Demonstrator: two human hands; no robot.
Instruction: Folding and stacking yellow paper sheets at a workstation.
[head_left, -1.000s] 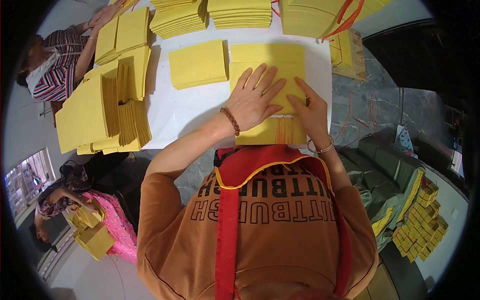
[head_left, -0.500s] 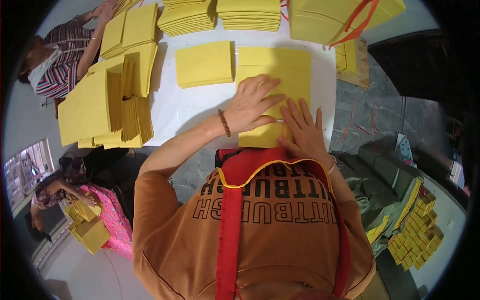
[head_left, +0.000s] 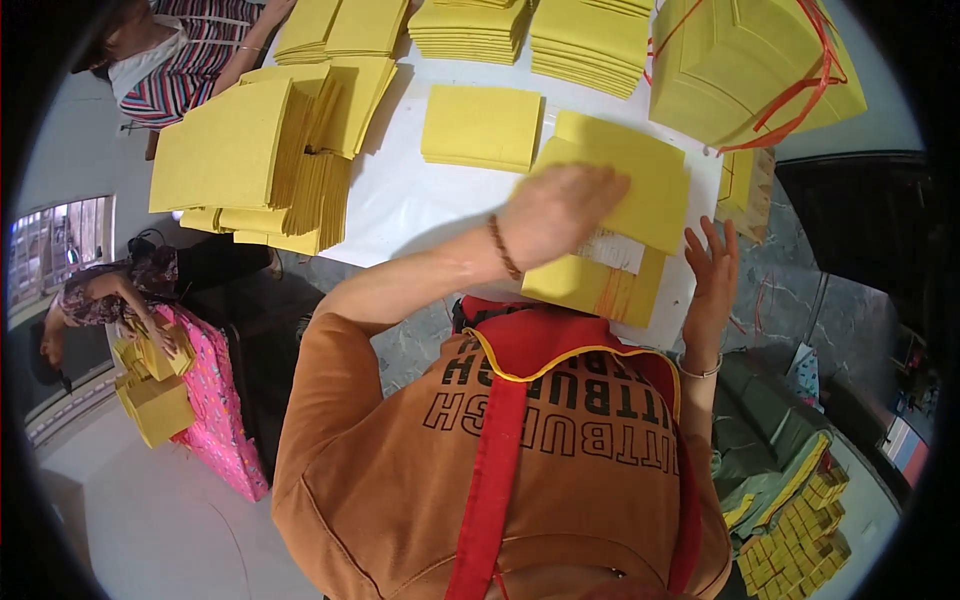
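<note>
At the near right corner of a white table (head_left: 390, 215), an upper yellow sheet (head_left: 640, 160) lay askew over a lower yellow sheet (head_left: 570, 287), a pale strip (head_left: 618, 252) showing between them and reddish streaks marking the lower one, as a person in a brown top (head_left: 420, 480) and red apron (head_left: 545, 345) leaned close. The left hand (head_left: 560, 215), a beaded bracelet (head_left: 503, 248) at its wrist, was over the left part of the upper sheet, blurred, its fingers close together; whether they pressed on the paper or pinched any of it could not be told. The right hand (head_left: 712, 280), a bangle (head_left: 700, 372) at its wrist, was at the table's right edge, palm open and fingers loosely spread, with nothing in its hold. A low yellow stack (head_left: 480, 128) lay just beyond the left forearm, near the upper sheet. Taller yellow piles (head_left: 588, 48) lined the far side, a large heap of yellow pieces (head_left: 225, 150) covered the left end, and a big yellow bundle (head_left: 730, 75) with red straps (head_left: 832, 65) stood at the far right corner. At far left was a co-worker in a striped top (head_left: 200, 60); lower down, a second co-worker (head_left: 110, 290) had both arms near yellow packets (head_left: 160, 408) beside a pink patterned cloth (head_left: 225, 430). Yellow blocks (head_left: 800, 540) were massed at lower right
</note>
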